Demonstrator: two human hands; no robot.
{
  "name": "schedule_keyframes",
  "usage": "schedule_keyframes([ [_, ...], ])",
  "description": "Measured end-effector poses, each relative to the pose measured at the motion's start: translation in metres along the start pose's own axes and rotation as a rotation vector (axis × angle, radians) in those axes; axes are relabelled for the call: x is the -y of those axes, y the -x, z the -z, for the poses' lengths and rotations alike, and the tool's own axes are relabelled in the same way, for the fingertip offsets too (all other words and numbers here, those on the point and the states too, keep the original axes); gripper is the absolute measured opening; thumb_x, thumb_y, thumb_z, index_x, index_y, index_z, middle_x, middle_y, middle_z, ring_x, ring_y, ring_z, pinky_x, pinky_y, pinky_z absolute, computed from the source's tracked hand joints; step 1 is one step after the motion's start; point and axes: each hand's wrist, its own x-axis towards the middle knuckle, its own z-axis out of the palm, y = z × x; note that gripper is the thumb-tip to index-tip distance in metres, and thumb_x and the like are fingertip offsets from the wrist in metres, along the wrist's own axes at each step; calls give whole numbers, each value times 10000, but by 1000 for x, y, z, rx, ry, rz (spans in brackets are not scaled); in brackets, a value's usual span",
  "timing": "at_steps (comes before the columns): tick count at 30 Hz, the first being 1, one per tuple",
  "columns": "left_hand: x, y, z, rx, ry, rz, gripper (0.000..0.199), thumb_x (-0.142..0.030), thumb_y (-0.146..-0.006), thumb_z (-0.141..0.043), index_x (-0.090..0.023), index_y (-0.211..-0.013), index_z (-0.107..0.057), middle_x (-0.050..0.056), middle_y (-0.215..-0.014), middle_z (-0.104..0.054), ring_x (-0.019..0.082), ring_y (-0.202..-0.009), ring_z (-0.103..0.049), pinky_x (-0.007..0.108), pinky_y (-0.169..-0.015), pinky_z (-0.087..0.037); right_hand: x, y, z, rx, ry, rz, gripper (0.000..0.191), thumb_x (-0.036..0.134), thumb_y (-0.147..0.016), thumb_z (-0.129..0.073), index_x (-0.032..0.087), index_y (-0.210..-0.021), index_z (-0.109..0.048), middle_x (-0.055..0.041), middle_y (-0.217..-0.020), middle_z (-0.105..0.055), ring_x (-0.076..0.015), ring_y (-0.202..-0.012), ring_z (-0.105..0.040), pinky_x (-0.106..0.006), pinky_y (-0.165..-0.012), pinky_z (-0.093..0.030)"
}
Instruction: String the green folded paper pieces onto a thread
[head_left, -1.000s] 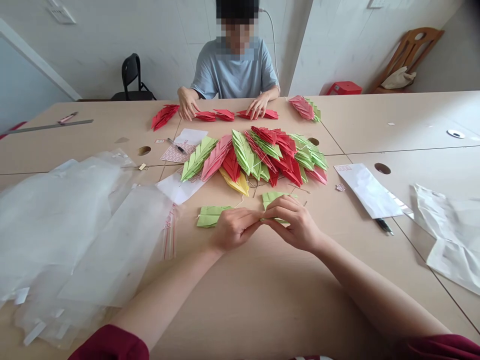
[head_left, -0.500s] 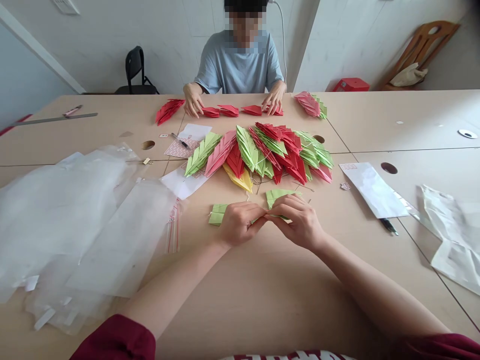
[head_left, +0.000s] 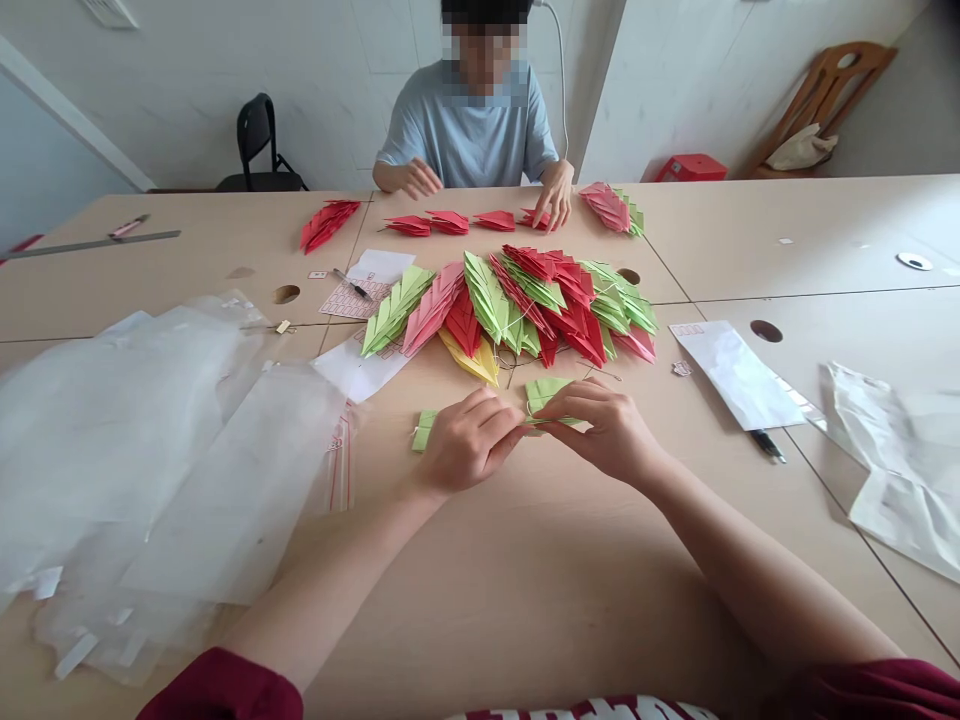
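My left hand [head_left: 469, 445] and my right hand [head_left: 596, 430] meet above the table, fingertips pinched together. The right hand grips a bundle of green folded paper [head_left: 544, 394] strung on thin thread. The left fingers seem to pinch the thread, though it is too fine to be sure. A small green folded piece [head_left: 424, 430] lies just left of my left hand, partly hidden. Beyond my hands lies a large heap of red, green, pink and yellow folded paper strands [head_left: 510, 310].
Across the table, a seated person [head_left: 469, 130] handles a row of red folded paper [head_left: 450, 222]. Transparent plastic bags [head_left: 165, 470] cover the left side. A white envelope [head_left: 735, 375], a pen [head_left: 768, 446] and white sheets [head_left: 892, 460] lie on the right.
The left green piece now shows less beside my left hand. The seated person's hand has lifted from the red row toward their body. My hands stay close together.
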Motion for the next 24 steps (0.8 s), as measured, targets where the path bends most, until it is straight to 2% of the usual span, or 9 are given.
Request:
schedule_keyframes([
  [5, 1, -1, 3, 63, -11, -85, 92, -196, -929, -511, -180, -953, -599, 43, -829, -657, 176, -796, -583, 296, -735, -468, 5, -3, 4, 37, 15, 56, 59, 242, -885, -635, 239, -886, -694, -13, -802, -730, -167, -736, -662, -353, -780, -453],
  [10, -5, -1, 3, -8, -42, -124, 68, -155, -877, -561, -180, -932, -593, 31, -819, -678, 169, -745, -575, 320, -691, -421, 9, -3, 5, 68, 8, 63, 98, 164, -848, -592, 232, -861, -661, -15, -815, -717, -179, -774, -643, -373, -801, -441],
  [15, -4, 0, 6, -72, -23, -90, 66, -146, -847, -582, -193, -891, -593, 7, -795, -685, 146, -715, -589, 320, -695, -397, 3, -5, 13, 70, -43, 61, 94, 162, -837, -592, 236, -834, -650, -20, -790, -696, -198, -809, -623, -426, -900, -461],
  [19, 0, 0, 6, -130, 2, -60, 72, -148, -819, -602, -204, -861, -589, -6, -777, -682, 144, -713, -589, 310, -687, -400, -1, -7, 19, 67, -49, 65, 77, 191, -856, -594, 240, -847, -652, -20, -816, -692, -200, -837, -633, -489, -1033, -397],
  [24, -5, -1, 3, -138, 22, -14, 105, -171, -808, -620, -210, -898, -586, 7, -804, -689, 170, -769, -596, 322, -710, -412, 2, -6, 13, 49, 10, 112, 67, 195, -873, -605, 251, -879, -641, -12, -834, -694, -181, -807, -637, -472, -1024, -402],
])
